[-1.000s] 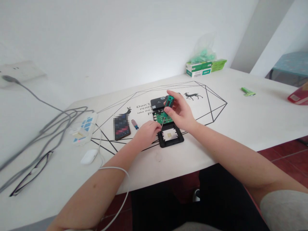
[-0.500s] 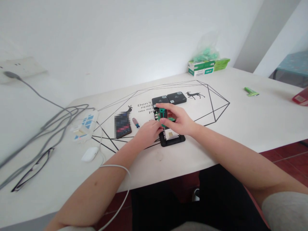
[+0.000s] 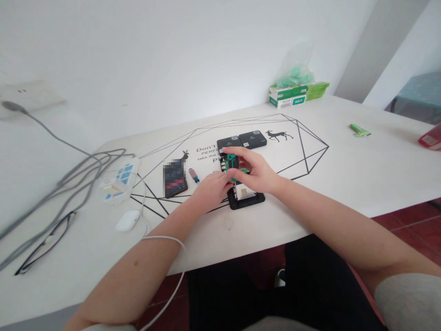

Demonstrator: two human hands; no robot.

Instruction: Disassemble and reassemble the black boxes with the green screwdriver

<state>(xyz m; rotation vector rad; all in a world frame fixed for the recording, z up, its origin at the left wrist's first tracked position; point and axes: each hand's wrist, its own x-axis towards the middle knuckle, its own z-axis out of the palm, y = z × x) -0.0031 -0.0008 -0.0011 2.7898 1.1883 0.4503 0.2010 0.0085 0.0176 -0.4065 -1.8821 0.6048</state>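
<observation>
Far left: flat plastic wall socket [image 3: 29,100], rounded grey plug [image 3: 14,106] in it. Matte grey cables [image 3: 98,158] loop loosely over the smooth white tabletop [image 3: 220,243]. Thin dark-framed glasses [image 3: 46,243] lie by them, next to a white power strip [image 3: 132,171] with blue patches. Glossy, round-cornered white case [image 3: 128,220] just in front of the strip; thin white cable [image 3: 182,257] bows across the left forearm.

Flat dark phone [image 3: 175,181], screen pixelated. Small screwdriver [image 3: 193,174], translucent handle, blue collar, lying just beside the left hand [image 3: 214,189]. Left fingers bunched together at the board's near-left edge; can't tell if they pinch anything, tips hidden.

Center: green circuit board [image 3: 223,164], mostly covered by the hands, blocky metallic connectors along its left edge. Below it, a black frame-like casing [image 3: 247,202], rounded corners, around a pale sheet plate [image 3: 247,192] with a tan square pad. Two squarish black boxes [image 3: 255,139] side by side behind.

Right hand [image 3: 255,169]: thumb and fingers curled around a ribbed green-black screwdriver [image 3: 233,162], handle roughly upright over the board.

Back right: stacked green-white cartons [image 3: 288,97], crinkly clear bag [image 3: 295,69] on top. Far right: small green packet [image 3: 359,130], then a glossy red item [image 3: 430,139], cut off by the view.
</observation>
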